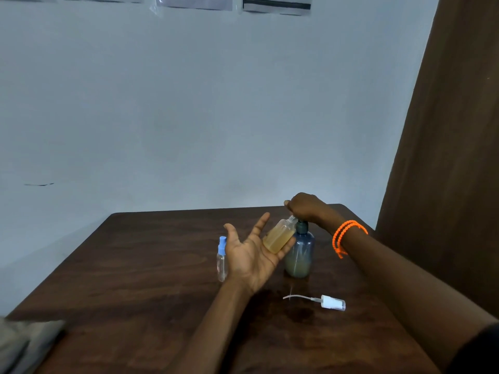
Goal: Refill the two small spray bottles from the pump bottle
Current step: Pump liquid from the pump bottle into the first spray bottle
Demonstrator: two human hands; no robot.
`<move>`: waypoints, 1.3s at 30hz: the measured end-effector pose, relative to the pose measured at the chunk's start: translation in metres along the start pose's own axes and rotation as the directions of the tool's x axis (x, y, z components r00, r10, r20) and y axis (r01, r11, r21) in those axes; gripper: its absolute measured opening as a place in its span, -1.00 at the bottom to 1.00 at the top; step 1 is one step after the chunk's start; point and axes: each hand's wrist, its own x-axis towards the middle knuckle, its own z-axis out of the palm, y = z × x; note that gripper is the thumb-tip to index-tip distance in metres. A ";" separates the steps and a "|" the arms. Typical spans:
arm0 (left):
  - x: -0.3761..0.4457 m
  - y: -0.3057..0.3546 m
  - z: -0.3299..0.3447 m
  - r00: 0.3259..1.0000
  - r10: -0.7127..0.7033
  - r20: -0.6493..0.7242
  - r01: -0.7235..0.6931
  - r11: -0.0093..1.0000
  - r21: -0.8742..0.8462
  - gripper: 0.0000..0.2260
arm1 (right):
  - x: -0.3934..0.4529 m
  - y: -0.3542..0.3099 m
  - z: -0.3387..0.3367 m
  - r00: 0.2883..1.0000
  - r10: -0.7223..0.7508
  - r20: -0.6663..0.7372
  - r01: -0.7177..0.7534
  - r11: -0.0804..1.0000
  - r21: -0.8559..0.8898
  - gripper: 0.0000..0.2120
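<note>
The small clear plastic spray bottle half full of amber liquid (pixel 279 236) lies tilted across the fingers of the left hand (pixel 253 252), its open neck raised to the spout of the tall smoky blue-grey pump bottle (pixel 299 252) standing just behind that grip. The left hand's grip is wide: palm up, fingers straight, the bottle cradled, not clasped. The right hand (pixel 305 207), above and just beyond the cradled bottle, presses down on the pump head; its fingers are curled over the top, though how they lie on the far side is hidden. To do this step well, I would judge, the neck has to sit right under the spout, and the strokes should be slow and full, since an open palm gives little hold if the bottle rolls. A firmer clasp would be safer. By count: two small spray bottles, the second a clear, seemingly empty one with a light blue spray cap (pixel 222 259), upright just to the left of the open palm; one pump bottle; one loose white spray head with its thin dip tube (pixel 329 302), lying on the dark wooden worktop (pixel 135 265) nearer the person, to the right; two orange bands (pixel 348 233) on the right wrist.
</note>
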 end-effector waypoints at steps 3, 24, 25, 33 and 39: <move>0.000 0.000 0.000 1.000 -0.007 -0.002 0.007 1.000 -0.002 -0.10 | 0.001 -0.002 -0.003 1.000 -0.010 -0.005 0.010 1.000 0.014 -0.65; 0.001 0.001 -0.001 1.000 -0.001 0.022 0.001 1.000 -0.001 -0.09 | -0.010 -0.004 -0.006 1.000 -0.002 0.004 0.002 1.000 -0.006 -0.60; 0.001 0.001 -0.001 1.000 -0.002 0.020 0.002 1.000 0.000 -0.09 | -0.014 -0.006 -0.005 1.000 -0.003 0.011 0.003 1.000 0.014 -0.60; 0.000 0.001 -0.003 1.000 -0.007 0.020 0.008 1.000 -0.001 -0.09 | -0.016 -0.009 -0.016 0.999 0.013 -0.050 -0.017 0.997 -0.080 -0.69; 0.001 0.003 -0.001 1.000 0.006 0.029 -0.006 1.000 0.013 -0.08 | -0.014 -0.005 -0.001 1.000 -0.002 -0.010 0.002 1.000 -0.030 -0.61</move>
